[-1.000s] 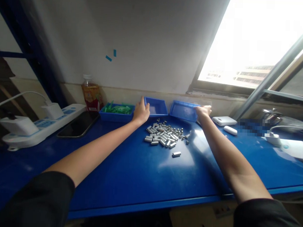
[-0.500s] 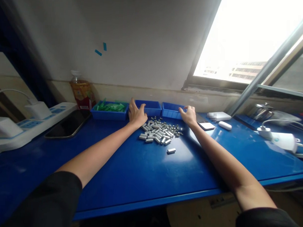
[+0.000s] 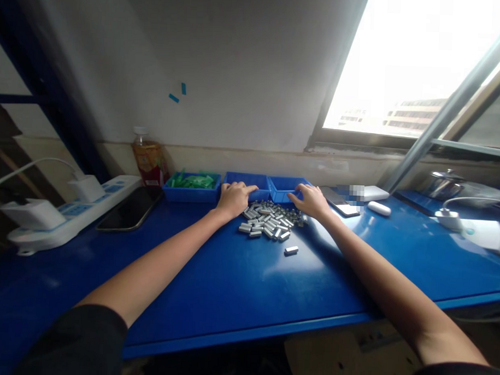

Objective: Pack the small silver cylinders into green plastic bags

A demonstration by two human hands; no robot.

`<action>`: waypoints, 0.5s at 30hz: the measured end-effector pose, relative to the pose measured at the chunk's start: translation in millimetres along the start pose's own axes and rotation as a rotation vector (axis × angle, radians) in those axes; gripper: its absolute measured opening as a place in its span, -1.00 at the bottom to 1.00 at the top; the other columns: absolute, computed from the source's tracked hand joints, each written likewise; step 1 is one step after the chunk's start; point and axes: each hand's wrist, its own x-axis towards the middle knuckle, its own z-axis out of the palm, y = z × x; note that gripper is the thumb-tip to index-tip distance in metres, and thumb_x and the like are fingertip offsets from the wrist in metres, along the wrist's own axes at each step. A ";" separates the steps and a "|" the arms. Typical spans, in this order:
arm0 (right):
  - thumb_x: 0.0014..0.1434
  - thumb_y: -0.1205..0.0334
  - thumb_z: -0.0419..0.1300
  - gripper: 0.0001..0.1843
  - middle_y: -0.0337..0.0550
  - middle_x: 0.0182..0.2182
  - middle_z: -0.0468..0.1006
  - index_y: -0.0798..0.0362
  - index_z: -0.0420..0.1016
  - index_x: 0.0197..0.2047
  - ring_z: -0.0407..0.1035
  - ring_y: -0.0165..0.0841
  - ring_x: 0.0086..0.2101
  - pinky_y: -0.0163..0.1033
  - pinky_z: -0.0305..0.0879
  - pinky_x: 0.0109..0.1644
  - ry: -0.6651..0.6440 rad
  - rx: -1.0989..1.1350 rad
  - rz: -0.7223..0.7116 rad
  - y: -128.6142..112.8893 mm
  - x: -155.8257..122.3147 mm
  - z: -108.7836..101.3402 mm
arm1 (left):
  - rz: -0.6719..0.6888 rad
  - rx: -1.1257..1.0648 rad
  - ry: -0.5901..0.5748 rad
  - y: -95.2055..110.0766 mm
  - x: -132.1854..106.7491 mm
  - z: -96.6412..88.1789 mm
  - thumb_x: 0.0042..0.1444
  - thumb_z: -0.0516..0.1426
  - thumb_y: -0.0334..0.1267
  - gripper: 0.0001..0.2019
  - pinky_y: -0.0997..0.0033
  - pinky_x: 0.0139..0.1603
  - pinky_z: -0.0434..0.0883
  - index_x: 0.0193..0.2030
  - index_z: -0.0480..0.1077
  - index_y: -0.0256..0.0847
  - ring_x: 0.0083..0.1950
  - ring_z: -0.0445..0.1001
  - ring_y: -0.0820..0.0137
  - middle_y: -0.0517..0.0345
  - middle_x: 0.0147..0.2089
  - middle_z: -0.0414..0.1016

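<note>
My left hand point(image 3: 234, 200) lies at the front left of the middle blue bin point(image 3: 250, 178), fingers bent over its front rim and thumb pointing right. My right hand point(image 3: 313, 202) is at the front right corner of the right blue bin point(image 3: 281, 195), with its thumb before the front wall and its fingers at the rim. The fingertips are partly hidden. Between and in front of the hands lies a pile of silver metal hex standoffs point(image 3: 269, 220) with smaller metal pieces. A single standoff point(image 3: 291, 250) rests apart, closer to me.
A left blue bin point(image 3: 191, 194) holds green pieces. Further left are a bottle point(image 3: 150, 161), a black phone point(image 3: 130, 209) and a white power strip point(image 3: 77, 214). On the right lie a dark flat device point(image 3: 340, 200), a white case point(image 3: 379, 208) and a white plug-in device point(image 3: 478, 234).
My left hand has turned from upright, spread fingers to bent over the middle bin's front rim. My right hand stays at the right bin's corner. The view has shifted slightly.
</note>
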 end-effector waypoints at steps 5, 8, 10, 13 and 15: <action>0.23 -0.09 -0.03 -0.55 0.01 -0.16 0.53 0.08 0.42 -0.09 0.35 -0.12 -0.05 0.02 0.09 0.12 -0.016 -0.029 -0.006 -12.9 -9.0 -4.9 | 0.019 0.030 -0.042 3.2 -9.9 -6.8 0.26 -0.10 -0.29 -0.61 0.19 -0.06 0.21 0.14 0.36 0.05 -0.04 0.41 0.20 0.06 -0.05 0.49; 0.24 -0.11 -0.06 -0.52 0.03 -0.16 0.53 0.10 0.42 -0.09 0.34 -0.10 -0.04 0.06 0.07 0.13 -0.021 -0.053 0.025 -18.5 -10.4 -5.3 | -0.005 0.038 -0.084 0.5 -2.6 -11.5 0.28 -0.12 -0.27 -0.62 0.21 -0.06 0.22 0.11 0.38 0.05 -0.04 0.43 0.20 0.06 -0.06 0.50; 0.25 -0.11 -0.08 -0.51 0.04 -0.14 0.52 0.10 0.43 -0.08 0.31 -0.08 -0.01 0.08 0.05 0.15 -0.024 -0.060 0.034 -19.3 -9.8 -4.3 | -0.011 0.038 -0.096 -2.0 1.6 -13.2 0.28 -0.12 -0.26 -0.63 0.20 -0.05 0.23 0.11 0.38 0.06 -0.03 0.44 0.20 0.07 -0.07 0.51; 0.25 -0.11 -0.07 -0.51 0.05 -0.10 0.50 0.09 0.42 -0.05 0.28 -0.09 0.02 0.10 0.00 0.17 -0.037 -0.063 0.028 -17.6 -8.3 -2.8 | -0.013 0.031 -0.094 -4.0 2.9 -12.7 0.27 -0.10 -0.26 -0.63 0.18 -0.01 0.23 0.11 0.38 0.05 0.00 0.42 0.20 0.06 -0.05 0.50; 0.25 -0.11 -0.06 -0.51 0.05 -0.09 0.49 0.09 0.41 -0.04 0.27 -0.09 0.03 0.15 -0.07 0.20 -0.052 -0.068 0.015 -16.5 -7.5 -2.7 | -0.004 0.022 -0.065 -3.6 1.6 -12.2 0.25 -0.06 -0.25 -0.64 0.17 0.03 0.22 0.13 0.36 0.01 0.04 0.39 0.19 0.06 0.01 0.46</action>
